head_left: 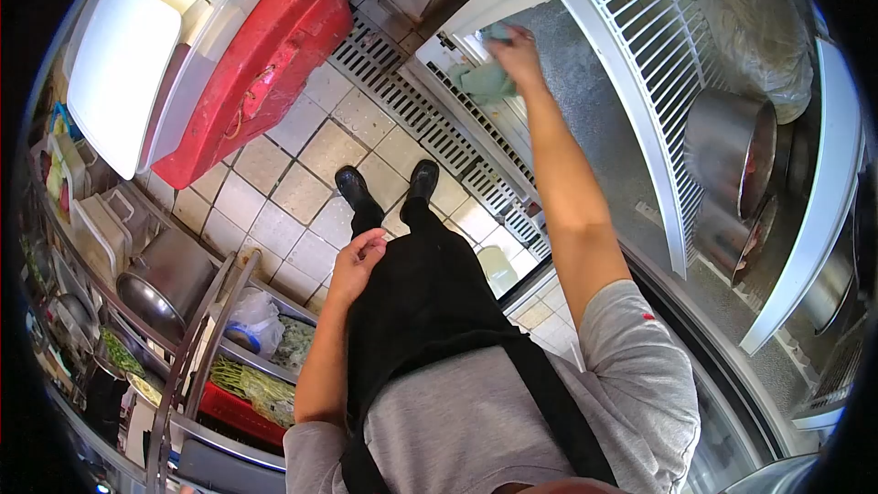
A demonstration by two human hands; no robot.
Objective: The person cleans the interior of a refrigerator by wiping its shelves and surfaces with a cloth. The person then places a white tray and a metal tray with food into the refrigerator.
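Observation:
My right hand point(519, 59) reaches out at the top and closes on a pale green cloth point(487, 82). The cloth lies bunched against the white lower edge point(448, 59) of an open refrigerator cabinet, beside its grey floor point(581, 73). Near the front of my black apron point(421, 284) hangs my left hand point(358, 265). Its fingers are loosely curled and a little apart, and nothing shows in them.
White wire shelves point(654, 46) on the right carry metal pots point(727, 142) and a plastic-wrapped bundle point(759, 37). A red container point(274, 64) stands upper left. Tiled floor point(297, 192) with a drain grate point(402, 82) runs underfoot. Left, a rack holds greens point(256, 384) and a pot point(165, 279).

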